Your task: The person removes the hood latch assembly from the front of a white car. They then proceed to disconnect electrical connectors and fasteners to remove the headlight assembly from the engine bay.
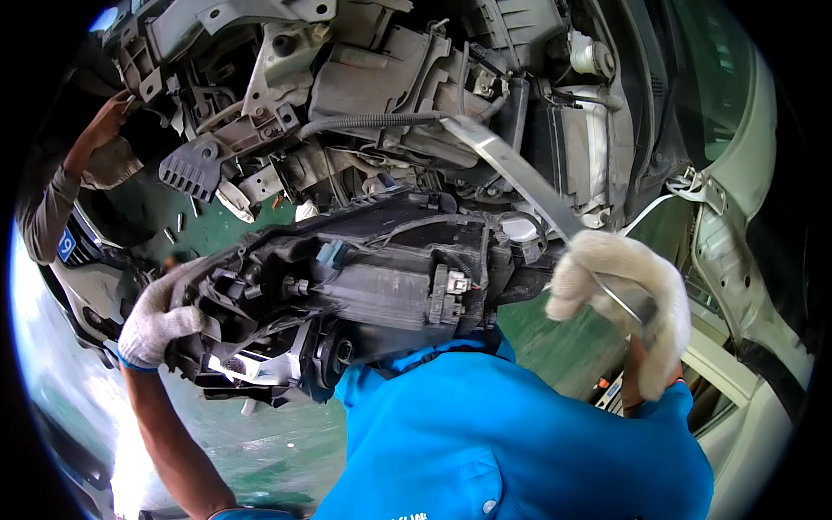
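Note:
A car headlight assembly [373,277] with a black and grey housing lies across in front of my chest, its wired back side toward me. My left hand [165,325], in a white knit glove, is closed around its left end, thumb on the near side. On the right, my right hand [620,290], in a white glove, is closed on a long flat metal strip [520,178]. The strip slants up and to the left, its far end over the engine bay near a corrugated hose [373,124]. Its lower end shows below my fingers.
Beyond the headlight is a car's opened front with exposed engine parts [373,82] and a metal bracket [234,147]. A pale body panel [737,191] borders the right side. At the left, another person's hand [108,121] touches the car's frame. Small objects lie on the green floor [277,455].

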{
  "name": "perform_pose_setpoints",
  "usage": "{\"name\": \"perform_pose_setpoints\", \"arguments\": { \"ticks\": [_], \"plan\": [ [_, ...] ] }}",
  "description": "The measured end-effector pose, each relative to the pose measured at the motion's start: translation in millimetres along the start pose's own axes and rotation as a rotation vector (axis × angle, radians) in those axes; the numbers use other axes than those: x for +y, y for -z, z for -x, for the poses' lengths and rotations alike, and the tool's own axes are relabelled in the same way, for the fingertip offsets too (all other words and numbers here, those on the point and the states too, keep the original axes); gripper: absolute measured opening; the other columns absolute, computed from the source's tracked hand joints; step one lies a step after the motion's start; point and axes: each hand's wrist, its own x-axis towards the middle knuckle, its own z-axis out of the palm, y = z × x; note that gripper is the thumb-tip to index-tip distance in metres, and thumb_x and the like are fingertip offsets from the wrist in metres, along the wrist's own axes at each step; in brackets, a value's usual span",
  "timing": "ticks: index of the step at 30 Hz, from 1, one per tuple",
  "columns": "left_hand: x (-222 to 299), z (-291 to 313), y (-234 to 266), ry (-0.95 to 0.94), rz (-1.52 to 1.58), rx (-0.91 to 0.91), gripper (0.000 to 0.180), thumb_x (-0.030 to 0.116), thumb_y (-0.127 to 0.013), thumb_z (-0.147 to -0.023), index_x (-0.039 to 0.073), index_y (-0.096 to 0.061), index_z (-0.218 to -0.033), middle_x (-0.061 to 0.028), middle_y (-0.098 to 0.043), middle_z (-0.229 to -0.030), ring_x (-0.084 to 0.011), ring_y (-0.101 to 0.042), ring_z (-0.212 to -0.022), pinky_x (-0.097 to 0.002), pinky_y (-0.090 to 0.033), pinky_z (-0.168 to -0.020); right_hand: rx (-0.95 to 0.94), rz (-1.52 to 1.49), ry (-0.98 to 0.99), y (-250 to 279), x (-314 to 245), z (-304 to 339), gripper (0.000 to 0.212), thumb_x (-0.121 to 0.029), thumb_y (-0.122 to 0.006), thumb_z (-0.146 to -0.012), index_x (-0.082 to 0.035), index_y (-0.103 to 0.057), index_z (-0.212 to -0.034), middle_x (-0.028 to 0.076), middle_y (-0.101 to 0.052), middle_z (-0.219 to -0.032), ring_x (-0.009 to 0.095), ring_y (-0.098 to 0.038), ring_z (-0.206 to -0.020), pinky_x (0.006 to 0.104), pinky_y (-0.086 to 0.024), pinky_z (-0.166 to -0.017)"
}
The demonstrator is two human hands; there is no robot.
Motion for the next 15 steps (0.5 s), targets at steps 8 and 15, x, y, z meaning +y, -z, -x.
{"name": "perform_pose_setpoints", "arguments": {
  "ticks": [8, 15],
  "plan": [
    [47, 23, -21, -0.028, -0.158, 0.113, 0.117, 0.064, -0.088, -0.06, -0.011, -0.052, -0.142, -0.0146, -0.069, -0.123, -0.0243, -0.066, -0.112, -0.0351, -0.05, -0.103, 0.098, 0.101, 0.504, 39, -4, -19, 0.048, -0.043, -0.078, -0.092, 0.002, -0.066, -0.104, 0.019, -0.067, -0.086, 0.028, -0.067, -0.067, 0.0382, -0.06, -0.065],
    [37, 38, -33, -0.128, -0.089, 0.269, 0.136, 0.072, -0.091, -0.057, -0.015, -0.039, -0.148, -0.0269, -0.057, -0.142, -0.0363, -0.057, -0.134, -0.0479, -0.045, -0.115, 0.099, 0.317, 0.651, 50, -20, -82, 0.037, -0.048, -0.071, -0.096, -0.011, -0.073, -0.094, 0.012, -0.064, -0.116, 0.036, -0.06, -0.12, 0.0597, -0.044, -0.11]
  ]
}}
